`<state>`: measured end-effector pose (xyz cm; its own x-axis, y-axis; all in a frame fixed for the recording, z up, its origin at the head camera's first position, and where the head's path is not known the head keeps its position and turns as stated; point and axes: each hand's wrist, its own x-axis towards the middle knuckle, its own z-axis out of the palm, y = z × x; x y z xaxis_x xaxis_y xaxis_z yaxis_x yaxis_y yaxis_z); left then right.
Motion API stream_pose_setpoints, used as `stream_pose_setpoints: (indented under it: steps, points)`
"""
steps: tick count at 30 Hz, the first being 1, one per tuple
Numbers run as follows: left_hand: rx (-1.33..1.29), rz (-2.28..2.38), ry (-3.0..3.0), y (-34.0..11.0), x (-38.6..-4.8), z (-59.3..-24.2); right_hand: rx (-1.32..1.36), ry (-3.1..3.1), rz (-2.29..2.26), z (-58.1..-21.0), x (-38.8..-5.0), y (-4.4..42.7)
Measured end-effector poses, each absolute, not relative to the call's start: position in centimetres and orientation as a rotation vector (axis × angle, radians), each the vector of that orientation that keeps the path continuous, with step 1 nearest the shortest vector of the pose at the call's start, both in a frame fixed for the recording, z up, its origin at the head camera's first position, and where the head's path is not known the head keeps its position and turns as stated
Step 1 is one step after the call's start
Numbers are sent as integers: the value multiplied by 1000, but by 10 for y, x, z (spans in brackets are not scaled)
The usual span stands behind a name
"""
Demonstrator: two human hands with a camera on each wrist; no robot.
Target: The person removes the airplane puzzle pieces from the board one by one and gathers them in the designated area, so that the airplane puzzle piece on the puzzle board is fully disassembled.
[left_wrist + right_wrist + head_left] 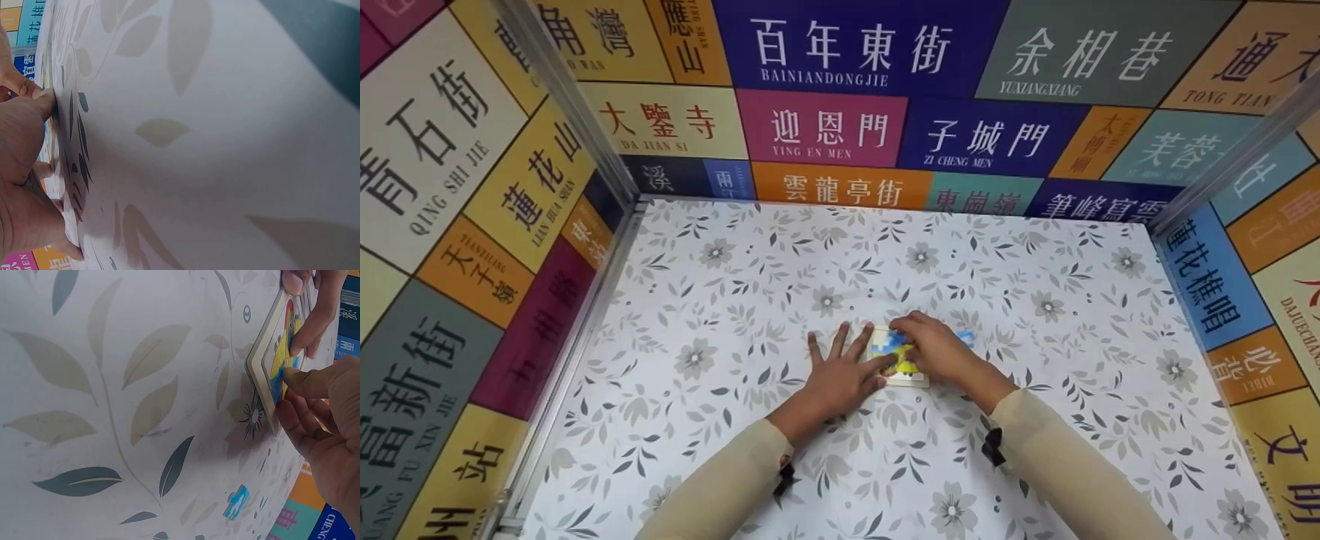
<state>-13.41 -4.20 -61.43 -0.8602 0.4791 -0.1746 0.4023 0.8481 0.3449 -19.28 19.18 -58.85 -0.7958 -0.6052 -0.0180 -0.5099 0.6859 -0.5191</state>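
A small wooden jigsaw puzzle (916, 382) lies flat on the table, its picture blue and yellow inside a pale frame. My left hand (841, 379) is spread, with thumb and index finger on the puzzle's near left part and the other fingers on the tablecloth. Over the far right part, my right hand (936, 348) has its thumb and bent fingers close together on a blue jigsaw piece (276, 387), which they partly hide. A loose blue-and-white jigsaw piece (236, 502) lies on the cloth beside the right hand. In the left wrist view the puzzle is mostly hidden behind the left hand (25, 163).
The white tablecloth (720, 300) carries grey flowers and leaves. Panels with coloured blocks of Chinese lettering stand along the back (825, 131), left (457, 225) and right (1252, 285), with metal posts (577, 105) at the corners.
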Motion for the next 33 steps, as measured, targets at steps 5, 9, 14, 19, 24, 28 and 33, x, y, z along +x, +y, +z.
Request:
stream_pose_setpoints:
  steps: [5,9,14,19,24,28,33]
  points:
    - [664,431,2771,-41,-134,-615,-893,2709,-726,-590,-194,192]
    - [665,430,2766,-41,-135,-615,-869,2715,-713,-591,-193,192]
    - [659,420,2762,-41,-135,-615,-884,2734,-687,-590,-193,191]
    - [655,403,2763,-41,-136,-616,-887,2753,-652,-591,-192,190]
    - [654,421,2752,-41,-136,-616,-876,2761,-641,-591,-192,190]
    - [654,439,2748,-41,-135,-615,-932,2781,-667,-591,-192,191]
    - [650,452,2751,-42,-135,-614,-946,2777,-690,-592,-193,192]
